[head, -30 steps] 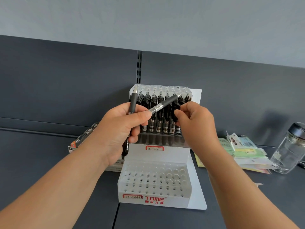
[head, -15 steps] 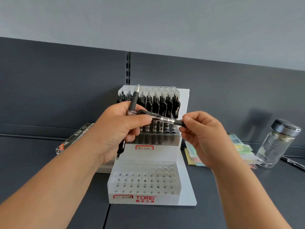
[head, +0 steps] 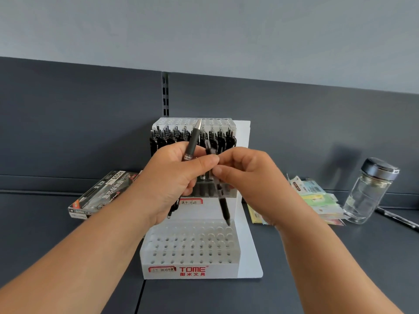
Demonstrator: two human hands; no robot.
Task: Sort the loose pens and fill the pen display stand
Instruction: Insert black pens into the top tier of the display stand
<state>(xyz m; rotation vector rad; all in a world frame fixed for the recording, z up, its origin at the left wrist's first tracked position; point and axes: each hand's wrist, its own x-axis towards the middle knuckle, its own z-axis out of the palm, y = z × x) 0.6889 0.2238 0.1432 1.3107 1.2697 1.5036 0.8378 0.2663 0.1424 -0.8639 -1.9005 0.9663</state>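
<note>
A white two-tier pen display stand stands on the dark shelf. Its upper tier holds several black pens; the lower tier's holes are bare. My left hand grips a black pen with its tip pointing up, its other end sticking out below the palm. My right hand pinches a second black pen held nearly upright, tip down, just above the back right holes of the lower tier. The two hands touch at the fingertips.
A black pen box lies left of the stand. On the right lie a stack of coloured paper packets, a glass jar with a dark lid and a loose pen. A grey back panel rises behind.
My right hand has turned its pen from lying across, between both hands, to nearly upright with the tip down over the lower tier. The left hand keeps its pen.
</note>
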